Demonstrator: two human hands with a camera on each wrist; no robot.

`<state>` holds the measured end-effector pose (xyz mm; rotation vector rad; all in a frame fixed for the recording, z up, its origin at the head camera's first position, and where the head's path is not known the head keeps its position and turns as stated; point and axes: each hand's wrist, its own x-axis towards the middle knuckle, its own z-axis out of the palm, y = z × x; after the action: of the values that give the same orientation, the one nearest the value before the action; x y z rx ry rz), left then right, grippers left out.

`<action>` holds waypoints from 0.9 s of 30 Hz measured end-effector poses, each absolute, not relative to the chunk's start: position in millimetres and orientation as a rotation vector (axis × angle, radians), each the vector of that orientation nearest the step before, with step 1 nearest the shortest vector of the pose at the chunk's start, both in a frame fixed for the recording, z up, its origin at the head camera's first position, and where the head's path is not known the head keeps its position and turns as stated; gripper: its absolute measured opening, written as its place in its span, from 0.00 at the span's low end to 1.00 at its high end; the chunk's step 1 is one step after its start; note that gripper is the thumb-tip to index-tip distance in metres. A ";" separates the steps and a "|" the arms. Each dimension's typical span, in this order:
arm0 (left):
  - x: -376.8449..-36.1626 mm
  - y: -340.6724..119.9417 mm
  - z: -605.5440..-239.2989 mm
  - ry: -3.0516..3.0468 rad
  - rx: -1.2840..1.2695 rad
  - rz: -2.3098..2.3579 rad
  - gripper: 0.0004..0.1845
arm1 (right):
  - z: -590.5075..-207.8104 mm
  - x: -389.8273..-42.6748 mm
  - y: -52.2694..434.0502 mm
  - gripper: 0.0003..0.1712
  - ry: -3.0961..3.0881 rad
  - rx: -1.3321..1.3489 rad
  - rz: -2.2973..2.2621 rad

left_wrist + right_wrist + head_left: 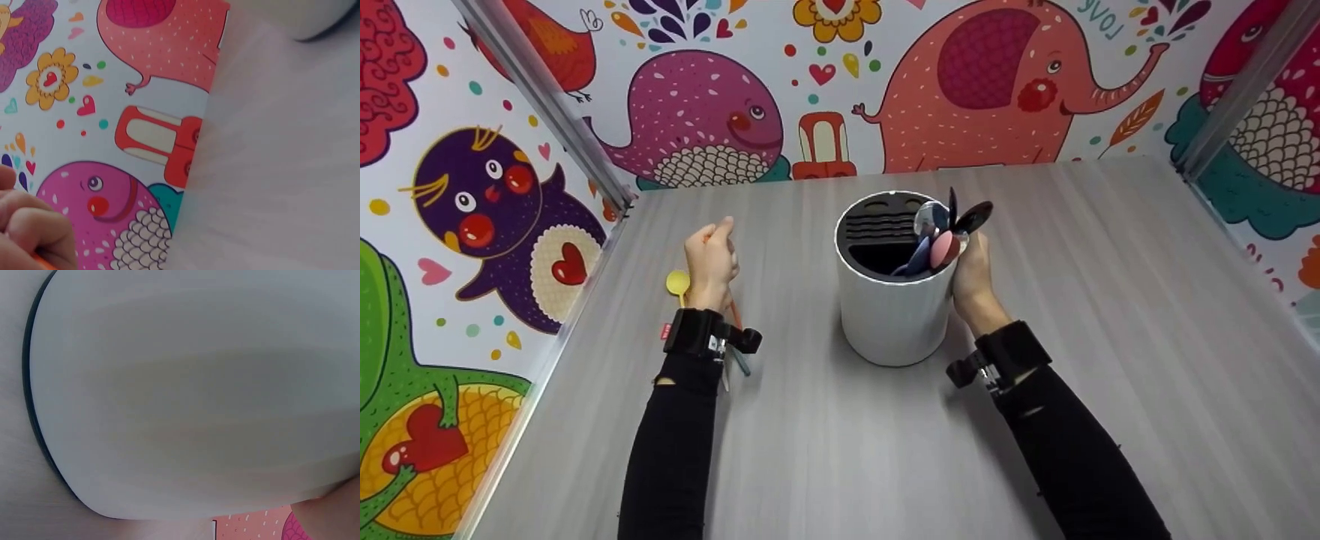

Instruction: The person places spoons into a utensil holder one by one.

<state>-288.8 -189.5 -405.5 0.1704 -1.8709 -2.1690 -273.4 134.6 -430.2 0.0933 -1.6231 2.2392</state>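
My left hand [711, 262] is curled in a fist in the head view, left of the utensil holder. A bit of something orange [42, 261] shows within its fingers in the left wrist view; the rest is hidden, and I cannot tell its kind. My right hand [976, 277] grips the right side of a white cylindrical utensil holder [891, 319], fingers wrapping behind it. The holder stands upright with a black slotted insert. Leaning at its right are a pink utensil [942, 250], a dark blue one [919, 257], and black ones [975, 217].
Beside and beneath the left wrist lie a yellow spoon [678, 283], a thin stick with a teal end [741, 361] and a small red tag [666, 331]. The grey table [840, 450] meets cartoon-printed walls [975, 82] at the back and sides.
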 end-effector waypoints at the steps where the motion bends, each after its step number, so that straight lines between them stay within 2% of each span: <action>1: -288.2 -187.3 -404.8 -1.873 0.151 -2.173 0.25 | -430.4 -273.4 134.5 0.28 -1.626 0.095 2.240; 7: -288.5 -171.2 -403.1 -1.851 0.034 -2.195 0.26 | -430.0 -273.3 134.0 0.29 -1.631 0.095 2.257; 18: -274.8 -133.1 -380.1 -1.772 -0.224 -2.277 0.26 | -428.6 -273.1 132.7 0.24 -1.596 0.088 2.261; 27: -263.2 -109.2 -352.6 -1.628 -0.360 -2.354 0.25 | -429.8 -272.9 135.0 0.30 -1.660 0.055 2.245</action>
<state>-263.2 -109.2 -352.6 -0.3601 -1.6283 -2.3540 -272.9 135.0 -429.8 0.0546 -1.6602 2.2449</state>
